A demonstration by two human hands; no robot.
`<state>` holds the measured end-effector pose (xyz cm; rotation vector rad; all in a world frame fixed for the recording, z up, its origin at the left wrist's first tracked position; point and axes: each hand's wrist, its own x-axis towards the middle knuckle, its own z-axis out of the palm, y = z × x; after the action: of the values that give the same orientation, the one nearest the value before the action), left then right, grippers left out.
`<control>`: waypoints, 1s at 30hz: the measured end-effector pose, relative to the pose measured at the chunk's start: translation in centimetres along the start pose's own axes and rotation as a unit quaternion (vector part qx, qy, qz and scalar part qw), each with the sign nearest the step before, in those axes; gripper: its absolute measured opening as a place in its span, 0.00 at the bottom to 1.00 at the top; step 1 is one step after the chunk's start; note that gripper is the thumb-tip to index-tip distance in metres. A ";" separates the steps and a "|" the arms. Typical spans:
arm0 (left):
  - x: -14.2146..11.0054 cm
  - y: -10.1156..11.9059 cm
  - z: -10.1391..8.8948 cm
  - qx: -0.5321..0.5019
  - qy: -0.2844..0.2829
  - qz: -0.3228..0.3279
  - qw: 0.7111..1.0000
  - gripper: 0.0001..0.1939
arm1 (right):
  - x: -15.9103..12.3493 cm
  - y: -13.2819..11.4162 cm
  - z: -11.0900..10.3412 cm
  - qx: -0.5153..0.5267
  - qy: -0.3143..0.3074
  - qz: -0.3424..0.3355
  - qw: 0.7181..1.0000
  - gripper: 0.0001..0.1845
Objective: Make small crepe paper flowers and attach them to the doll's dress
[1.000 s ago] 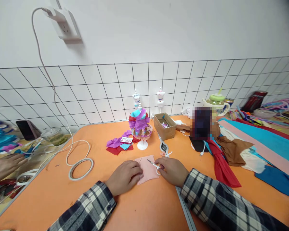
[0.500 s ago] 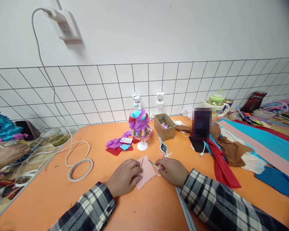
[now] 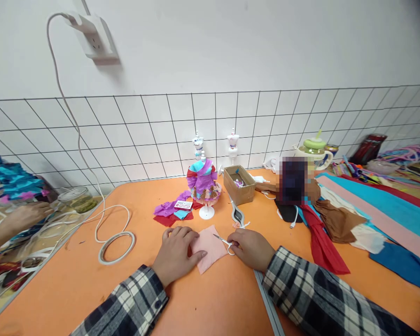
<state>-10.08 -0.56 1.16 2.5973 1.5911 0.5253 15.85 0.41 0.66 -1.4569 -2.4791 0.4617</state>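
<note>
Right hand [image 3: 248,247] grips scissors [image 3: 225,241] over an orange table [image 3: 133,294]; left hand [image 3: 177,254], spread, presses pink cloth [image 3: 210,248].

Pink cloth [image 3: 212,249], orange table [image 3: 70,289] — plaid sleeves [image 3: 129,298]

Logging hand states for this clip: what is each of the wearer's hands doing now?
Left hand: open, resting on the pink cloth.
Right hand: closed on the small scissors.
</note>
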 end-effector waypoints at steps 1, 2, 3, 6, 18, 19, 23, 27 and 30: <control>0.0 0.0 0.0 0.003 0.000 -0.004 1.000 0.19 | -0.1 0.0 0.0 0.001 0.002 0.000 1.000 0.12; 0.0 0.1 0.0 0.002 0.000 -0.005 1.000 0.17 | -0.1 -0.1 -0.1 0.002 0.003 -0.001 1.000 0.11; 0.1 0.1 0.0 -0.003 -0.001 -0.004 1.000 0.15 | -0.2 -0.1 -0.1 0.004 0.002 -0.003 1.000 0.11; 0.2 0.1 0.1 -0.024 -0.008 0.015 1.000 0.09 | -0.2 -0.3 0.0 0.006 -0.009 -0.003 1.000 0.13; 0.2 1.1 -0.9 -0.074 -0.086 0.158 0.981 0.11 | -0.1 -0.6 0.2 0.025 0.000 -0.028 0.999 0.09; 0.2 1.1 -0.9 -0.069 -0.085 0.153 0.982 0.12 | -0.2 -0.7 0.1 0.026 0.005 -0.033 0.999 0.09; 0.2 0.6 -0.5 -0.069 -0.069 0.146 0.985 0.15 | -0.2 -1.1 0.2 0.015 0.010 -0.048 0.999 0.10; 0.2 0.3 -0.2 -0.087 -0.040 0.143 0.985 0.15 | -0.1 0.0 0.2 0.027 0.073 -0.029 0.997 0.12; 0.2 0.1 -0.1 -0.100 -0.030 0.129 0.986 0.13 | 0.4 1.7 0.1 -0.005 0.139 -0.005 0.990 0.14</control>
<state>-9.95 -0.44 1.37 2.6494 1.1259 0.5816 16.99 1.56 -0.09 -1.4036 -2.2701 0.2249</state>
